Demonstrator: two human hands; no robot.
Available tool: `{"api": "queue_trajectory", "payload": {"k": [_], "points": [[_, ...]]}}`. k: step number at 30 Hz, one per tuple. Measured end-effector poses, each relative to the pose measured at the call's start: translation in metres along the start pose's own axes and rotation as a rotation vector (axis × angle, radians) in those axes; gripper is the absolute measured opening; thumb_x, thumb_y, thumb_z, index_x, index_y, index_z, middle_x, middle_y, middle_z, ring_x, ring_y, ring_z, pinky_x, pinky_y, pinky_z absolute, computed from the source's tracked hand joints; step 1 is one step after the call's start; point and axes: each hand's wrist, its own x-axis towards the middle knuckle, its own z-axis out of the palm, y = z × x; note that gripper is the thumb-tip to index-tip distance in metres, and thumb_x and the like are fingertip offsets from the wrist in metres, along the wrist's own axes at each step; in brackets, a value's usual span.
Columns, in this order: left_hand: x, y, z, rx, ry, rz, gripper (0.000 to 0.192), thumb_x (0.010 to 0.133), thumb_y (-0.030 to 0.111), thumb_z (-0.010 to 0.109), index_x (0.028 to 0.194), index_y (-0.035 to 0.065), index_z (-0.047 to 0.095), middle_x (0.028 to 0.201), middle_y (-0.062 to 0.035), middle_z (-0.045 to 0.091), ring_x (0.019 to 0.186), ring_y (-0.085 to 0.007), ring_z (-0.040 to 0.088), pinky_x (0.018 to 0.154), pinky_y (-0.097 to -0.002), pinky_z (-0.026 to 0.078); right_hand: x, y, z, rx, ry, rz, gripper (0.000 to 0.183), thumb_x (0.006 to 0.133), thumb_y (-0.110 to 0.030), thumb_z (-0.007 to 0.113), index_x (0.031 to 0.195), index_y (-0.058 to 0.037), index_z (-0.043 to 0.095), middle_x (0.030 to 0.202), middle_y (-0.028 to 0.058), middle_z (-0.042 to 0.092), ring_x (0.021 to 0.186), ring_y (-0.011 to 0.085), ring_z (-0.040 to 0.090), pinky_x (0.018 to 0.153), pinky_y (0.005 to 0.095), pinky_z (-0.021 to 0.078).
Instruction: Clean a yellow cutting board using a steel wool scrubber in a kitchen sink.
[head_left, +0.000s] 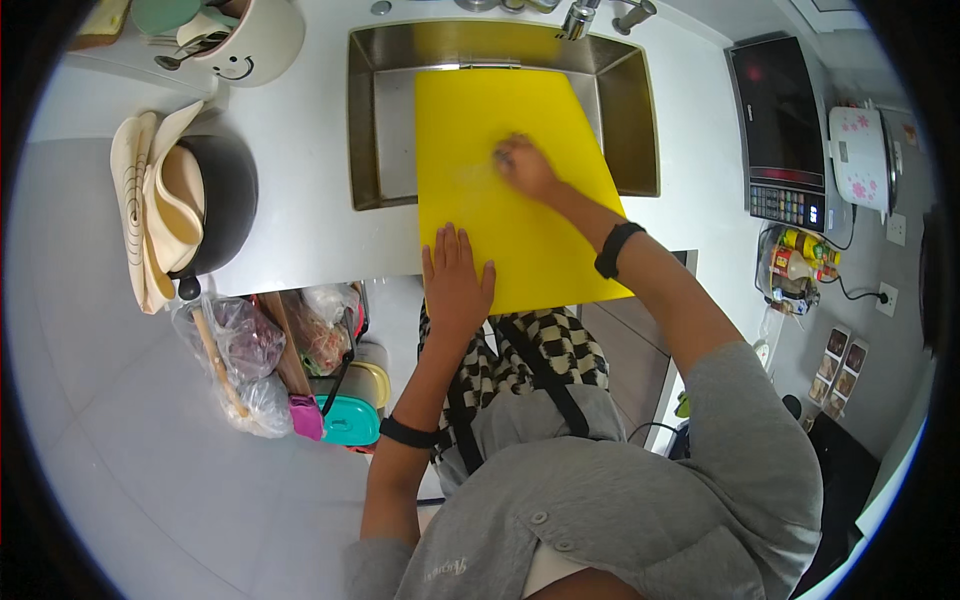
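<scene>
A large yellow board (517, 247) lies across the front edge of the stainless steel sink (628, 120), its far part over the basin and its near end past the counter. My left hand (456, 285) rests flat on the near left part of the board, fingers spread a little. Over the board's middle, my right hand (523, 166) is closed around a small dark or metallic object, blurred and mostly hidden by the fingers; I cannot tell what it is. A faint whitish smear shows on the board just left of that hand.
Behind the sink stands a faucet (579, 19). On the left are a dark pot (225, 202) with cream mats and a white smiley-face container (270, 45). A microwave (780, 112) and a flowered rice cooker (861, 157) stand right. Plastic bags (247, 337) hang below the counter.
</scene>
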Motion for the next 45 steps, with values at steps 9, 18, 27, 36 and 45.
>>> {"api": "queue_trajectory", "payload": {"k": [9,18,27,36,45], "points": [[-0.005,-0.010,-0.016,-0.253,-0.168,-0.008,0.034,0.080,0.010,0.050,0.110,-0.0022,0.057,0.123,-0.0166,0.052,0.121,-0.0320,0.042,0.106,-0.0454,0.026,-0.006,-0.103,0.000,0.299,-0.258,-0.166,0.015,0.075,-0.012,0.060,0.087,-0.0034,0.058,0.088,0.0137,0.051,0.086,0.0313,0.052,0.078,0.0393,0.0446],[-0.018,-0.006,-0.008,-0.232,0.033,0.045,0.032,0.077,0.007,0.051,0.106,-0.0027,0.057,0.122,-0.0156,0.052,0.119,-0.0299,0.044,0.104,-0.0455,0.028,-0.008,-0.029,-0.007,0.129,-0.259,0.081,0.015,0.079,-0.016,0.056,0.087,-0.0046,0.060,0.094,0.0151,0.054,0.092,0.0325,0.051,0.080,0.0413,0.0439],[-0.014,-0.001,-0.009,-0.220,0.056,0.050,0.031,0.075,0.007,0.052,0.104,-0.0021,0.059,0.119,-0.0157,0.054,0.118,-0.0300,0.045,0.103,-0.0462,0.030,0.068,-0.027,0.048,0.191,-0.070,-0.204,0.011,0.077,-0.012,0.058,0.085,-0.0037,0.058,0.086,0.0146,0.052,0.083,0.0336,0.050,0.075,0.0421,0.0442],[-0.021,-0.007,0.002,-0.153,0.071,0.044,0.031,0.077,0.011,0.051,0.103,-0.0036,0.059,0.119,-0.0165,0.053,0.117,-0.0298,0.045,0.103,-0.0453,0.030,0.026,-0.118,0.031,0.285,-0.291,-0.177,0.015,0.078,-0.013,0.060,0.089,-0.0025,0.060,0.098,0.0148,0.054,0.094,0.0320,0.052,0.084,0.0400,0.0428],[-0.021,-0.005,-0.002,-0.166,0.094,0.018,0.030,0.074,0.009,0.053,0.102,-0.0029,0.059,0.117,-0.0154,0.055,0.117,-0.0290,0.046,0.102,-0.0453,0.033,0.058,-0.090,0.051,0.277,-0.302,-0.093,0.015,0.077,-0.013,0.058,0.088,-0.0022,0.059,0.087,0.0163,0.053,0.088,0.0351,0.051,0.076,0.0426,0.0440]]}}
